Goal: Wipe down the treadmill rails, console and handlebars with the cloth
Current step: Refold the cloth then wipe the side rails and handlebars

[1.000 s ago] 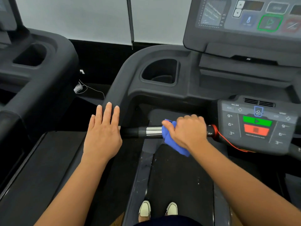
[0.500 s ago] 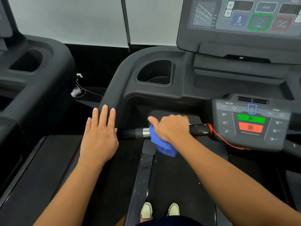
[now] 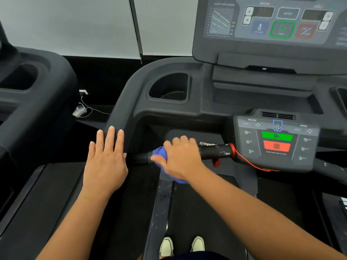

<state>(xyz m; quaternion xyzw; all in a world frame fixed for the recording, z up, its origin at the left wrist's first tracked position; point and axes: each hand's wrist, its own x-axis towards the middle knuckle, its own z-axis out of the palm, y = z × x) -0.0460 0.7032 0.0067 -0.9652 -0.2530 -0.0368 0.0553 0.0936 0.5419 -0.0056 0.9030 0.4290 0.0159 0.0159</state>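
Head view: a person stands on the treadmill's running belt [image 3: 197, 212] and faces the console [image 3: 272, 25], with both hands forward at the front handlebar [image 3: 214, 152].
Step in hand: wiping the handlebar, by my reading; the stroke is at the bar's left end, just beside the left side rail [image 3: 122, 113].
Right hand [image 3: 180, 158]: curled over the bar from above, fingers wrapped round it and pinching the blue cloth [image 3: 160, 153] against it.
Cloth: bunched between palm and bar, with one fold poking out past the thumb side and another hanging below the bar.
Left hand [image 3: 105, 162]: spread flat, fingers straight and close together, lying on or just over the left side rail; I cannot tell whether it presses. It holds nothing.
Doing it well: wrap the cloth fully round the bar so the underside gets wiped too, and run it the whole length to the right end with steady squeeze.
Caution: the red safety cord [image 3: 247, 162] loops off the bar's right end beside the lower control panel [image 3: 276, 143]; ease up there so the cloth neither tugs it nor presses the green and red buttons.
Left to do: likely the rails and console, which show no cloth on them.
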